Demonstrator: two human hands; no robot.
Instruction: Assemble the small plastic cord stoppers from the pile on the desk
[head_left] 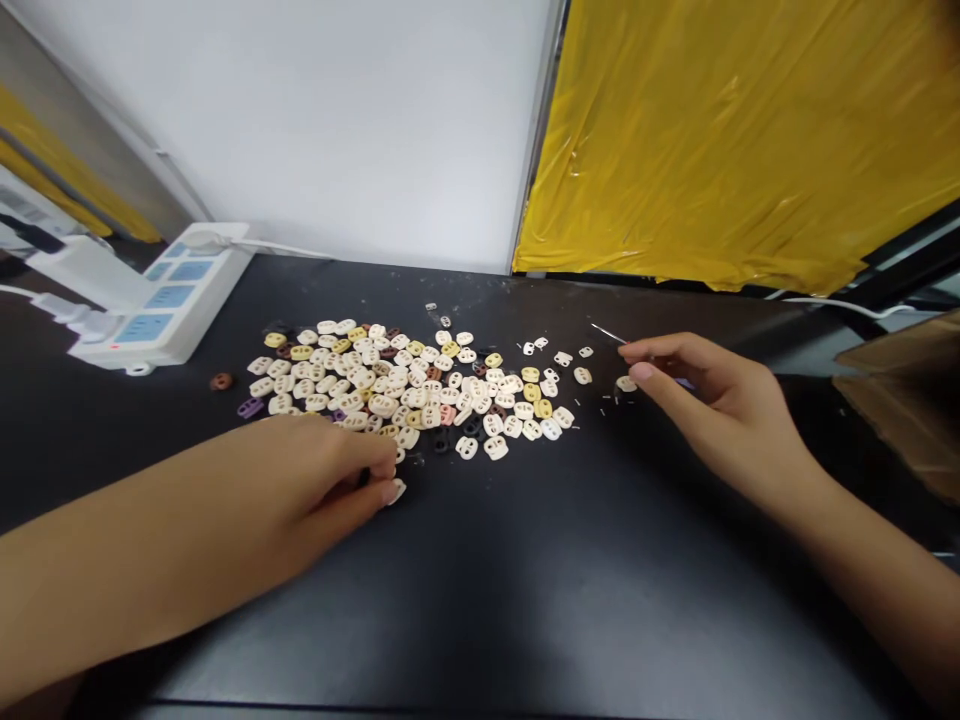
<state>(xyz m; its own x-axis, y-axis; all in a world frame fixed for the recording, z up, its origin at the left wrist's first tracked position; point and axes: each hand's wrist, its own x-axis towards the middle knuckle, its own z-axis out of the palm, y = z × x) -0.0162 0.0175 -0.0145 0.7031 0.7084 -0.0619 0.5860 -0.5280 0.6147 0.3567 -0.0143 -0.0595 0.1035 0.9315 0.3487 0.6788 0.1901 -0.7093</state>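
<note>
A pile of small two-holed plastic cord locks [386, 385], mostly cream with some yellow, brown, purple and black, covers the middle of the black table. My left hand [315, 490] is at the near edge of the pile, thumb and fingers closed on a cream cord lock [398, 490]. Only part of that piece shows past the fingertips. To the right of the pile, my right hand [709, 385] pinches a thin pointed metal tool [606, 333] with a little red near the fingers. Its tip points up and left; its handle is mostly hidden.
A white power strip [176, 300] with plugs stands at the back left. Behind the table [480, 600] are a white panel [360, 130] and yellow plastic sheeting [720, 150]. At the right edge is a cardboard box [904, 410]. Loose pieces and tiny bits lie right of the pile.
</note>
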